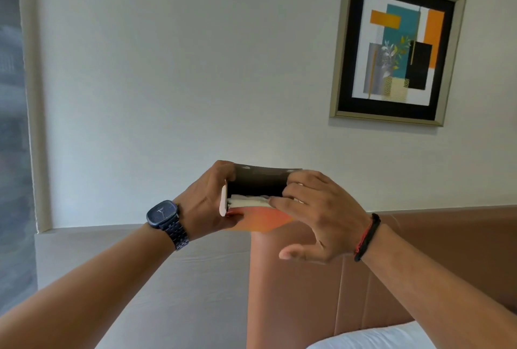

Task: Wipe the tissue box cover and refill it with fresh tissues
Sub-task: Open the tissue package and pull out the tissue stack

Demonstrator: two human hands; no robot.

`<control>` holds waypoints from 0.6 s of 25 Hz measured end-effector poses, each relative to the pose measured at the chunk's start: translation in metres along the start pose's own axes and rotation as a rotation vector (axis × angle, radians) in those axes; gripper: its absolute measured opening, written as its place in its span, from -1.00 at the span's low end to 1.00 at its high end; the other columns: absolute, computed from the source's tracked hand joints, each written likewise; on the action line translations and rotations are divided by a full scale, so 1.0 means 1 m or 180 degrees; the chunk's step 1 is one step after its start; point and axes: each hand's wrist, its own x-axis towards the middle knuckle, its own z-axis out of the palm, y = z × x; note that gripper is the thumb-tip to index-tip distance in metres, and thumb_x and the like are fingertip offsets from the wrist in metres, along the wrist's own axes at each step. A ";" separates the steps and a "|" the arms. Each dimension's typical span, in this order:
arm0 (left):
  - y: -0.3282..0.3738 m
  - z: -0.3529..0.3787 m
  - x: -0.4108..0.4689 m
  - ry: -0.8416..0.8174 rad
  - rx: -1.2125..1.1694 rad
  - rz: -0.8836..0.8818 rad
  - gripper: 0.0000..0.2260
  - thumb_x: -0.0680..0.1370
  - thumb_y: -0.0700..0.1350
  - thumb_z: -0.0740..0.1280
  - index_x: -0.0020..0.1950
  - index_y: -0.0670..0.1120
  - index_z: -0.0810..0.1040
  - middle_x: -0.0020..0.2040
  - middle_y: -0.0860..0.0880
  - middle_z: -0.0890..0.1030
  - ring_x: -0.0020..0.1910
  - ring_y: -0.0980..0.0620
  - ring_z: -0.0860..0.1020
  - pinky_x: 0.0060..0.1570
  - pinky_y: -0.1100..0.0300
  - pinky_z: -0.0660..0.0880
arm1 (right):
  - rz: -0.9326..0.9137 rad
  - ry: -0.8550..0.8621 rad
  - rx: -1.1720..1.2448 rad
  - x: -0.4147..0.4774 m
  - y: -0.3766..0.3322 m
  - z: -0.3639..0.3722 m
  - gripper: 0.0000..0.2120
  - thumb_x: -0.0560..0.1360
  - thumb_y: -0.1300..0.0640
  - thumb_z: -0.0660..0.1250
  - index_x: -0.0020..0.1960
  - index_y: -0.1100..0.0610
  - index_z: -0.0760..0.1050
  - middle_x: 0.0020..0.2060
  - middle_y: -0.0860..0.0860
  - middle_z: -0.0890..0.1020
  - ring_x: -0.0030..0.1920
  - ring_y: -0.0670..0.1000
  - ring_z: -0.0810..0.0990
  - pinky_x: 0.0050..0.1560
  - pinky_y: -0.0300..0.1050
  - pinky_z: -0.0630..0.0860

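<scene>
Pale wall (195,69) behind, left hand (207,200) gripping tissue box (260,218), right hand (316,214) curled round its other end.

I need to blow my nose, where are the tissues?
The white tissues sit inside the open box, mid head view, between the left hand and right hand, below the framed picture.

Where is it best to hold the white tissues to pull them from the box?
Pinch the tissues by their near edge, from the open side facing the camera: the stack lies flat on the box floor, and only that edge shows.
</scene>
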 end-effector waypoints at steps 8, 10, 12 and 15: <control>0.007 -0.001 0.006 0.0054 0.0087 0.0127 -0.36 0.16 -0.20 0.62 0.05 -0.12 0.29 0.10 -0.22 0.50 -0.11 -0.05 0.52 -0.04 0.44 0.33 | 0.1173 0.0067 0.0733 0.014 -0.002 -0.019 -0.73 0.56 0.13 0.25 0.19 0.16 0.59 -0.23 0.13 0.71 -0.28 0.16 0.65 -0.26 0.09 0.59; 0.010 -0.002 0.008 0.0137 0.0006 0.0187 -0.34 0.15 -0.22 0.62 0.07 -0.11 0.27 0.10 -0.24 0.50 -0.09 -0.04 0.50 -0.06 0.39 0.37 | 0.1512 -0.0045 0.1067 0.023 -0.003 -0.022 -0.72 0.50 0.09 0.38 0.19 0.12 0.59 -0.05 0.11 0.71 -0.10 0.13 0.66 -0.06 0.10 0.59; 0.013 -0.005 0.011 0.0250 -0.0073 0.0339 -0.31 0.17 -0.20 0.61 0.10 -0.12 0.24 0.08 -0.28 0.49 -0.07 -0.07 0.50 -0.08 0.26 0.46 | 0.1584 -0.0338 0.1261 0.030 -0.004 -0.025 -0.58 0.44 0.06 0.45 0.28 0.07 0.53 0.10 0.08 0.67 0.07 0.09 0.62 0.11 0.03 0.55; 0.018 -0.010 0.014 0.0310 -0.0092 0.0466 -0.34 0.23 -0.10 0.57 0.13 -0.12 0.22 0.08 -0.25 0.47 -0.06 -0.06 0.50 -0.10 0.20 0.50 | 0.1464 -0.0794 0.1316 0.042 -0.005 -0.027 -0.52 0.46 0.09 0.42 0.36 -0.01 0.43 0.21 0.05 0.61 0.21 0.06 0.54 0.22 0.02 0.50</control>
